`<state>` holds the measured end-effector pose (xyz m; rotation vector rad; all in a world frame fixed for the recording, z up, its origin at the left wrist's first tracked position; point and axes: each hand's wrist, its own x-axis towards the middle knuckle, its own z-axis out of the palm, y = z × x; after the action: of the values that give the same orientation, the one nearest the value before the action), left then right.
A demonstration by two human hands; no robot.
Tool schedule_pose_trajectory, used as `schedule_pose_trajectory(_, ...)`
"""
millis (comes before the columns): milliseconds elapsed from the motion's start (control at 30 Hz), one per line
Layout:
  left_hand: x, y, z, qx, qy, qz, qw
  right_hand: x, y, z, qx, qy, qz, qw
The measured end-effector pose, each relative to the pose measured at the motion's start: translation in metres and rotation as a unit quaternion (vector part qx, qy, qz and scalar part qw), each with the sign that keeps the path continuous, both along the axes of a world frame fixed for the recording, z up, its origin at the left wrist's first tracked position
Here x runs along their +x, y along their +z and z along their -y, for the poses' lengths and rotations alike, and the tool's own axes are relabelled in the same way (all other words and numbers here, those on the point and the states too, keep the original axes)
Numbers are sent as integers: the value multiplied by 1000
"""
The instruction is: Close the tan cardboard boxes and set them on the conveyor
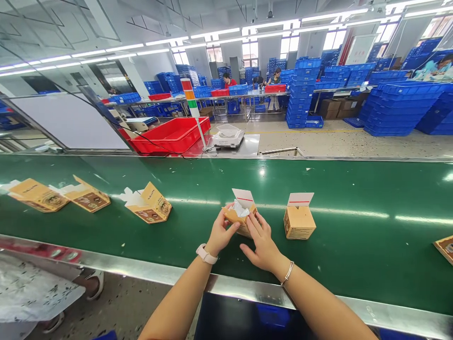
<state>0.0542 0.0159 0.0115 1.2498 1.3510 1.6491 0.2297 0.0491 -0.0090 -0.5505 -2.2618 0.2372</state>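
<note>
Between my hands, on the green conveyor belt point(198, 250), is a small tan cardboard box point(244, 230). Its lid stands up with a red strip across it, and white crinkled packaging shows in the opening. My left hand point(222, 234) grips the box's left side, thumb in front and fingers partly hidden behind the flap. My right hand point(261, 241) rests on the right side and front edge, fingers stretched and thumb apart. Just to the right stands another tan box point(300, 223), its main lid raised and its top otherwise covered.
Open boxes with white packaging sticking out lie on the left: one box point(150, 205), a second box point(90, 197) and a third box point(40, 194). A box corner point(445, 248) shows at the right edge. Beyond the belt are a red crate point(170, 137), a scale point(228, 137) and a signal light point(191, 99).
</note>
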Motion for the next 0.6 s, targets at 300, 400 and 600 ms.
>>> schedule_pose_trajectory(300,-3,21,-14,70,-92,-265,957,14,15,-19,-5,-69,-81,994)
schedule_pose_trajectory(400,6,31,-25,62,-143,-319,935,23,22,-28,-39,-90,-32,995)
schedule_pose_trajectory(600,32,32,-41,43,-146,-332,931,29,26,-37,-106,-109,-65,986)
